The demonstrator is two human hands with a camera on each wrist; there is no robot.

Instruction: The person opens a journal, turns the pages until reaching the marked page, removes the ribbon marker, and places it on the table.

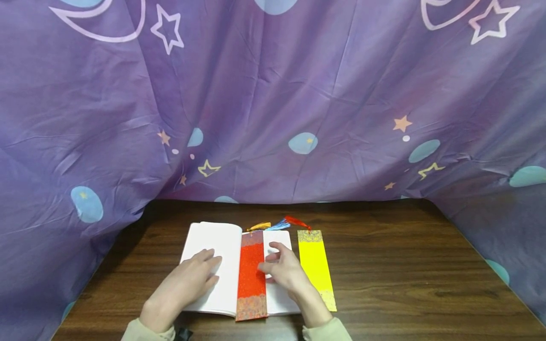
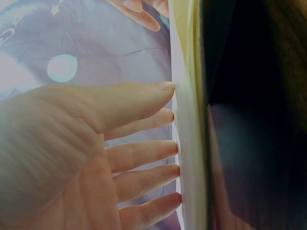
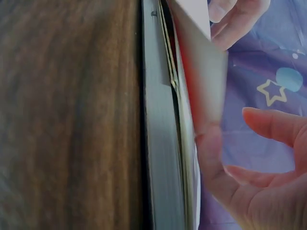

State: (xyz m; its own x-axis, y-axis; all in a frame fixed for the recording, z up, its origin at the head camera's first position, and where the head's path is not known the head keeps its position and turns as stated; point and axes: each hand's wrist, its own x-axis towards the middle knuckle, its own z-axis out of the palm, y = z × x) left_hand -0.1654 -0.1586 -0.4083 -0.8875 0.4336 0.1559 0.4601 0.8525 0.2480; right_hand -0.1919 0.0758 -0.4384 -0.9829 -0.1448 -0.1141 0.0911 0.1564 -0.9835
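A thick book (image 1: 279, 305) lies spread on the wooden table, blank white pages up. My left hand (image 1: 189, 277) rests on its left page (image 1: 219, 237); the left wrist view shows straight fingertips (image 2: 165, 147) meeting the paper. Along the inner margin lies a red bookmark (image 1: 251, 270) with patterned ends, its lower end past the book's edge. My right hand (image 1: 286, 270) is over the right page, a fingertip at the bookmark's right edge. In the right wrist view the right hand's fingers (image 3: 268, 125) are spread apart, one touching a blurred pale sheet with red behind it.
A yellow bookmark (image 1: 314, 265) with a red tassel (image 1: 297, 221) lies on the table right of the book. Blue (image 1: 279, 225) and yellow (image 1: 259, 227) tassels stick out at the book's top edge. A purple star-patterned cloth (image 1: 273, 104) hangs behind and at both sides.
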